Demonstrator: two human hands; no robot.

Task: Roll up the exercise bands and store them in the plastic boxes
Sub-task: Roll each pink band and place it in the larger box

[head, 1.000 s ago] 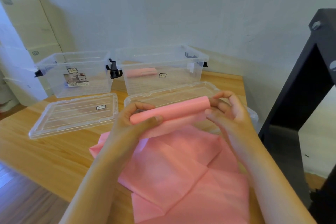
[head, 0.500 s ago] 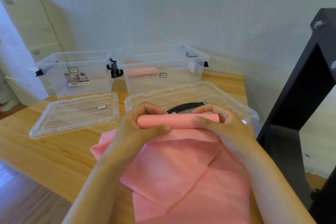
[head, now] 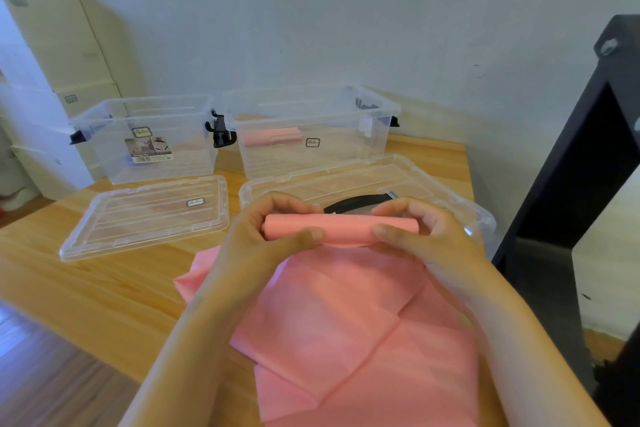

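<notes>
Pale cardboard boxes (head: 52, 45) stand stacked at the far left against the wall. Next to them, on the wooden table (head: 86, 288), sits the left box (head: 149, 139), clear plastic with black clips and a paper label on its front. It is open, and the left lid (head: 145, 215) lies flat just in front of it.

Toward the middle, the left hand (head: 263, 236) grips the left end of the pink band (head: 341, 230), fingers curled over the top and thumb pressed on the near side. The rolled part of the band is held level between the 2 hands, above the table. The loose rest spreads down over the table toward the person. The right hand (head: 426, 239) holds the right end the same way, thumb in front and fingers wrapped behind.

Behind the hands lies the right lid (head: 367, 177), with a curved black strip (head: 353, 202) on it, partly hidden by the fingers. Behind that stands the right box (head: 346, 149), open, with 1 pink roll (head: 272, 137) lying in its left part. A black frame (head: 571, 166) rises at the far right, beside the table.
</notes>
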